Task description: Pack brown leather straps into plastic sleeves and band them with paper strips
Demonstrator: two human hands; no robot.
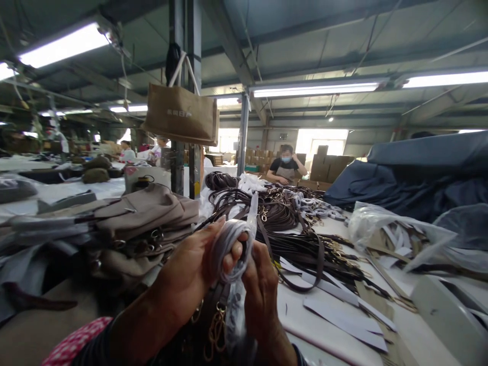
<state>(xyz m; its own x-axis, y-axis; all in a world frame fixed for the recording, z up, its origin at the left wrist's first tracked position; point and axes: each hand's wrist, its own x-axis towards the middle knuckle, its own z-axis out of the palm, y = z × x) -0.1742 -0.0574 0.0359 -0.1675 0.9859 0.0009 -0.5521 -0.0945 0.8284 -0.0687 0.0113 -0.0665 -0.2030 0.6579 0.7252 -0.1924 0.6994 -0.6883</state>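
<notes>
A strap rolled into a ring and covered in translucent plastic (223,244) is between my two hands in the middle of the view. My left hand (188,272) is closed around its left side, and fingertips show through the ring's opening. Against the right side presses my right hand (261,292), its fingers bent around the wrapped roll. A loose plastic strip (252,208) sticks up beyond the roll. Below the hands hang gold metal clasps (217,328) beside dark strap material and more clear plastic. How the straps connect there is hidden.
Piled dark straps (280,216) with gold hooks lie ahead. Taupe bags (148,216) are heaped left; white paper strips (343,317) lie right, near an open plastic bag (396,231). A brown bag (179,114) hangs from a post. A masked person (287,170) is across the table.
</notes>
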